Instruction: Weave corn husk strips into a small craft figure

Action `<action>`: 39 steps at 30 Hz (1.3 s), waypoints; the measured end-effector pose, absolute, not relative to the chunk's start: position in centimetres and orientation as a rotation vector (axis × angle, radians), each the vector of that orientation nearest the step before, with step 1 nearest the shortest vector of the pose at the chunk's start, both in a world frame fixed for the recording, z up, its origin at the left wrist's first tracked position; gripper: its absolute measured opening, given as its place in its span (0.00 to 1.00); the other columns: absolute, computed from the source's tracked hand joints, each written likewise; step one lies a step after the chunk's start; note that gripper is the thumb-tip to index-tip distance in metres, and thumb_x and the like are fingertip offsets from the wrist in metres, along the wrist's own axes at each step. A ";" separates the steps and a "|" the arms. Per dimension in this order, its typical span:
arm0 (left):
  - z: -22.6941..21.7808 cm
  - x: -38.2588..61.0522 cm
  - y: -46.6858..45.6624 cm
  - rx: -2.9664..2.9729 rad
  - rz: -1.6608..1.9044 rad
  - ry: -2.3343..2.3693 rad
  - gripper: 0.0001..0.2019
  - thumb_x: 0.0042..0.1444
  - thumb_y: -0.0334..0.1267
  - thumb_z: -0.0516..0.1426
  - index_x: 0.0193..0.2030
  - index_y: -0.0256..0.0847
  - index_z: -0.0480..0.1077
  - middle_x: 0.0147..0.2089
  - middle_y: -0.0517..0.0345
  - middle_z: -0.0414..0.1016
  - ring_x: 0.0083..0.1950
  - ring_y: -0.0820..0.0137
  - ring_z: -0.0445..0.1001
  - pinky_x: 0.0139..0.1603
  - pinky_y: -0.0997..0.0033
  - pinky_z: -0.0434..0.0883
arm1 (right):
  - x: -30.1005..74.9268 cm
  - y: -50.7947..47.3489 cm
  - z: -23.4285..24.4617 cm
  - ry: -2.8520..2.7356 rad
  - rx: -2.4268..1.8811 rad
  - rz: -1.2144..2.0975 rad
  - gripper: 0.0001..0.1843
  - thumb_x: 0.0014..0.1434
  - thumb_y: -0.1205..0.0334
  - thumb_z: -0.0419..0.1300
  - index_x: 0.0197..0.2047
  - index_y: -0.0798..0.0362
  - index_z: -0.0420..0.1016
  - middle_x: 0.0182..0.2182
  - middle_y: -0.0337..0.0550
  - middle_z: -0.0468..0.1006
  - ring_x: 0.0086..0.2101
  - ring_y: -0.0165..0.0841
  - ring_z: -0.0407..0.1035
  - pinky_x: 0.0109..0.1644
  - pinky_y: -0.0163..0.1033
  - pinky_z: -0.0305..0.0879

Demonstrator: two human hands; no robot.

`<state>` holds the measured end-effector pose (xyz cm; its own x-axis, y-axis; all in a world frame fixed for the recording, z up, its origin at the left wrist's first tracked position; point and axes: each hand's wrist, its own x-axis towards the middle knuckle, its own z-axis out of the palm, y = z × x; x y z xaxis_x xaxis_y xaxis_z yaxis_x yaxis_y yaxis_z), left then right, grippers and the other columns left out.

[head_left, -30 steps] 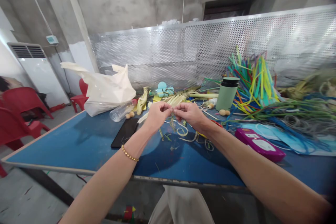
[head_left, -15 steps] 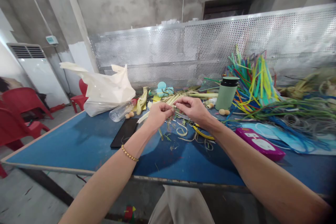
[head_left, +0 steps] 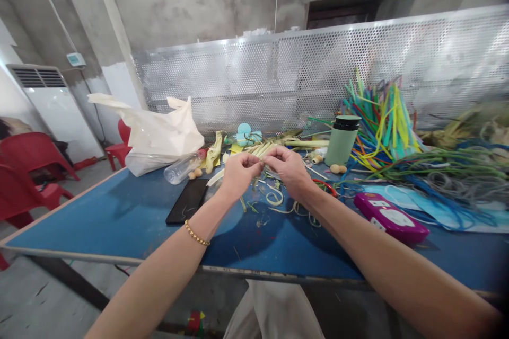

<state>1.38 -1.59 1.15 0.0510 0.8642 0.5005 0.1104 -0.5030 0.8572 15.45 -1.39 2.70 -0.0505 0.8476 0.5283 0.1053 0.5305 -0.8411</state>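
Both my hands are raised a little above the blue table (head_left: pixel 119 217), fingertips meeting. My left hand (head_left: pixel 237 173) and my right hand (head_left: pixel 289 169) each pinch a thin green-yellow leaf strip (head_left: pixel 263 168) held between them; its ends hang down toward the table. Cut strip scraps (head_left: pixel 276 199) lie under my hands. A gold bead bracelet (head_left: pixel 195 233) is on my left wrist.
A black phone (head_left: pixel 187 200), a clear bottle (head_left: pixel 183 167) and a white plastic bag (head_left: pixel 159 135) lie at the left. A green flask (head_left: pixel 343 140), colourful strips (head_left: pixel 382 122), a magenta box (head_left: pixel 391 217) and green stalks fill the right. A perforated metal screen (head_left: pixel 278 79) backs the table. Red chairs (head_left: pixel 24 169) stand left.
My right hand rose half a second ago, then came back down and toward my left hand. Both hands kept pinching the strip. The view shifted slightly.
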 end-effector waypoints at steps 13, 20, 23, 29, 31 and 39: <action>1.0 1.4 -1.2 1.496 1.525 0.882 0.08 0.45 0.38 0.65 0.27 0.35 0.73 0.23 0.59 0.72 0.24 0.77 0.65 0.27 0.75 0.61 | 15.7 -0.9 3.1 -1.547 -0.927 0.699 0.11 0.51 0.54 0.60 0.28 0.54 0.72 0.25 0.40 0.75 0.26 0.29 0.65 0.32 0.36 0.63; 0.9 1.3 -1.1 1.438 1.527 0.826 0.10 0.43 0.37 0.66 0.29 0.34 0.73 0.24 0.58 0.73 0.27 0.76 0.68 0.30 0.75 0.63 | 16.6 -0.6 2.9 -1.671 -0.927 0.683 0.09 0.47 0.58 0.63 0.29 0.56 0.77 0.25 0.43 0.79 0.26 0.31 0.70 0.33 0.38 0.67; 0.8 1.3 -1.0 1.453 1.530 0.822 0.10 0.43 0.36 0.66 0.29 0.34 0.73 0.24 0.58 0.73 0.27 0.76 0.69 0.30 0.74 0.64 | 16.4 -0.5 2.6 -1.691 -0.901 0.666 0.08 0.47 0.59 0.63 0.28 0.55 0.76 0.25 0.43 0.79 0.25 0.31 0.70 0.32 0.37 0.67; 1.0 1.3 -1.3 1.467 1.509 0.829 0.09 0.44 0.36 0.66 0.30 0.33 0.74 0.24 0.58 0.73 0.27 0.76 0.68 0.29 0.75 0.63 | 16.5 -0.5 2.8 -1.710 -0.908 0.616 0.08 0.47 0.60 0.61 0.26 0.56 0.75 0.21 0.41 0.77 0.23 0.29 0.68 0.28 0.35 0.64; 1.0 1.4 -1.4 1.483 1.504 0.834 0.09 0.45 0.37 0.65 0.29 0.33 0.74 0.24 0.57 0.73 0.27 0.76 0.67 0.29 0.75 0.62 | 16.6 -0.6 2.9 -1.734 -0.926 0.563 0.08 0.47 0.60 0.60 0.25 0.56 0.75 0.20 0.41 0.76 0.22 0.29 0.67 0.27 0.34 0.62; 0.9 1.5 -1.3 1.500 1.524 0.834 0.07 0.46 0.36 0.64 0.29 0.34 0.73 0.24 0.58 0.73 0.26 0.76 0.67 0.29 0.75 0.61 | 16.4 -1.0 3.1 -1.737 -0.928 0.566 0.08 0.46 0.60 0.59 0.25 0.56 0.75 0.20 0.40 0.76 0.22 0.29 0.68 0.27 0.34 0.62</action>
<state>1.48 -1.34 0.94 0.0471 0.8921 0.4494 -0.1023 -0.4433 0.8905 16.45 -0.98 3.07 -0.1609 0.8059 0.5698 0.3159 0.5890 -0.7438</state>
